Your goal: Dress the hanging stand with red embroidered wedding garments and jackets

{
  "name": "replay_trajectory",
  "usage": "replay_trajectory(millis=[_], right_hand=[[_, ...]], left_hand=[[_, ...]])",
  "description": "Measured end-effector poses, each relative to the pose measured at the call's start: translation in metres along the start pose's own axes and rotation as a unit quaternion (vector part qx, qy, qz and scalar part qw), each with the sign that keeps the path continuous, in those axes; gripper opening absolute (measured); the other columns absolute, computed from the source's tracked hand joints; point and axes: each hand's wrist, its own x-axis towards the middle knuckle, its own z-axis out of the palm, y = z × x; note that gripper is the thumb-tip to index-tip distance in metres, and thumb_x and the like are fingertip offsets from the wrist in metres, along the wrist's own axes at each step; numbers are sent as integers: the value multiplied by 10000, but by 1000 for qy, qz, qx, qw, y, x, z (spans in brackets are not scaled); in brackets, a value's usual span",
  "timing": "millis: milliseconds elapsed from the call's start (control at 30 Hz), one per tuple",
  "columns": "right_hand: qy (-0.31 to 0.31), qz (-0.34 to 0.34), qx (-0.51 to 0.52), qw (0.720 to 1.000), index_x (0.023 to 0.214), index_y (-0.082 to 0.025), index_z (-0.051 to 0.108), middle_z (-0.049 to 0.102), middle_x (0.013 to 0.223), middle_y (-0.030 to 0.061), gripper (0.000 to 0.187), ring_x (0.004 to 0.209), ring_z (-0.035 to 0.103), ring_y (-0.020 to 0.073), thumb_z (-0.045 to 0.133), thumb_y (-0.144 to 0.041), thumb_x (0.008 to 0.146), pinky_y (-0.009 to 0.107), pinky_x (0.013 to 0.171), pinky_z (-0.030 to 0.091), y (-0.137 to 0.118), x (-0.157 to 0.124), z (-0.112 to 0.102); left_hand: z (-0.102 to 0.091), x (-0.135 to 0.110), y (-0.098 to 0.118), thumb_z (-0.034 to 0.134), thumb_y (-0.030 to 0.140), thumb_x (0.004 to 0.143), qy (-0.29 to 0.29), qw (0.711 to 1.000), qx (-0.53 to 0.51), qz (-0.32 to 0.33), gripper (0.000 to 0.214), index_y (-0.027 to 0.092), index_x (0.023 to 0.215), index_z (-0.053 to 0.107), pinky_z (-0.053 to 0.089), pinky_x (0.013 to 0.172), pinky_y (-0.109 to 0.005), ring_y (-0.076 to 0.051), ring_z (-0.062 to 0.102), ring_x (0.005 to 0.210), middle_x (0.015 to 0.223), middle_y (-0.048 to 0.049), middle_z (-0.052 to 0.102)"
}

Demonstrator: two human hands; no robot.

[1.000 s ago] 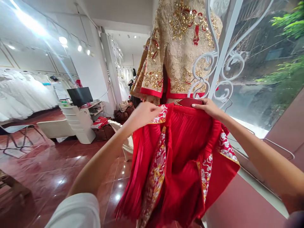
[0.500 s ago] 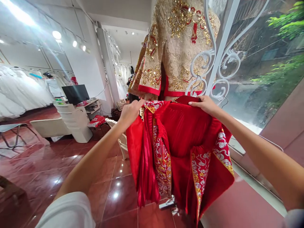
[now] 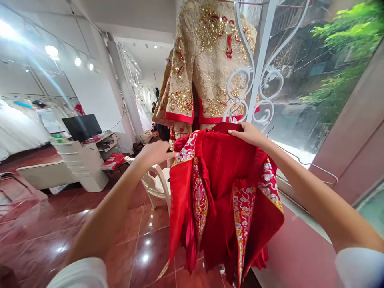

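Note:
A red embroidered garment point(image 3: 225, 172) with silver and gold patterned panels hangs in front of me, its gathered cloth falling toward the floor. At its upper right, my right hand point(image 3: 250, 135) pinches the top edge, thumb lying over the cloth. My left hand point(image 3: 156, 153) is by the upper left corner, its fingers loosened and slightly apart. Slight blur hides whether its fingertips touch the embroidered border. Behind the garment's top, a wire hanger hook point(image 3: 271, 129) shows near my right wrist.
A gold beaded jacket point(image 3: 210, 76) with red trim hangs behind, beside a white scrollwork metal frame point(image 3: 256, 76) and a window. A white chair point(image 3: 154, 186) stands left of the garment. Further left are a desk with a monitor point(image 3: 82, 127) and a person among white dresses.
My left hand has loosened from the garment's corner and shifted slightly left and down. That corner now hangs folded outward. My right hand keeps its hold; the view has turned a little right.

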Motion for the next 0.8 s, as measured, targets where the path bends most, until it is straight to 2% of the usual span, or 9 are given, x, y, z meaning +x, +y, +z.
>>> replay_trajectory(millis=[67, 133, 233, 300, 400, 500, 600, 667, 800], right_hand=[[24, -15, -28, 999, 884, -139, 565, 621, 863, 105, 365, 756, 545, 214, 546, -489, 784, 313, 677, 399, 0, -3, 1], [49, -24, -13, 998, 939, -142, 562, 625, 873, 100, 337, 767, 553, 210, 520, -450, 809, 312, 690, 408, 3, -8, 1], [98, -7, 22, 995, 1035, -129, 551, 629, 884, 97, 326, 788, 573, 200, 485, -373, 829, 312, 724, 427, 15, -23, -2], [132, 24, -37, 990, 1065, -117, 549, 618, 945, 127, 364, 854, 569, 232, 515, -372, 806, 336, 745, 427, 26, -38, -4], [120, 88, -180, 972, 1000, -130, 579, 599, 964, 151, 363, 905, 542, 285, 537, -423, 792, 350, 707, 413, 42, -64, -4], [93, 117, -248, 957, 975, -139, 570, 589, 947, 139, 322, 878, 536, 268, 483, -417, 838, 314, 642, 388, 50, -78, 6], [108, 116, -306, 939, 1006, -127, 551, 576, 994, 155, 280, 892, 522, 263, 432, -341, 871, 294, 598, 359, 50, -78, 19], [93, 106, -337, 931, 1002, -119, 561, 580, 994, 167, 250, 895, 516, 262, 377, -235, 878, 287, 583, 342, 49, -73, 22], [24, 48, -323, 945, 905, -107, 609, 605, 926, 154, 256, 817, 520, 214, 367, -146, 832, 271, 598, 326, 57, -64, 1]], left_hand=[[7, 15, 36, 437, 424, 851, 112, 993, -7, 45, 348, 159, 945, 642, 461, 747, -313, -214, 604, 820, 902, -91, 667], [15, 37, 77, 406, 330, 883, 206, 968, -21, 144, 319, 144, 1058, 598, 427, 871, -331, -217, 562, 978, 1043, -99, 633], [30, 71, 126, 405, 234, 886, 237, 925, -4, 297, 299, 143, 1115, 574, 351, 982, -355, -215, 508, 1069, 1119, -92, 596], [42, 90, 146, 381, 221, 897, 246, 911, 8, 332, 327, 151, 1172, 542, 295, 1024, -395, -229, 466, 1130, 1186, -100, 561], [56, 109, 161, 369, 251, 905, 262, 919, -1, 296, 339, 148, 1181, 537, 234, 1034, -474, -275, 400, 1195, 1201, -133, 548], [62, 119, 167, 377, 271, 902, 257, 927, -9, 272, 310, 135, 1085, 587, 203, 1009, -534, -310, 394, 1188, 1115, -157, 584], [62, 126, 171, 369, 252, 901, 250, 926, -1, 282, 288, 134, 1008, 609, 224, 982, -529, -296, 454, 1115, 1047, -145, 609], [61, 129, 172, 374, 235, 896, 249, 925, 8, 286, 277, 145, 982, 621, 252, 953, -513, -283, 487, 1054, 992, -127, 622], [62, 133, 171, 383, 223, 891, 239, 927, -4, 288, 282, 188, 902, 662, 277, 892, -501, -277, 495, 1003, 930, -97, 625]])
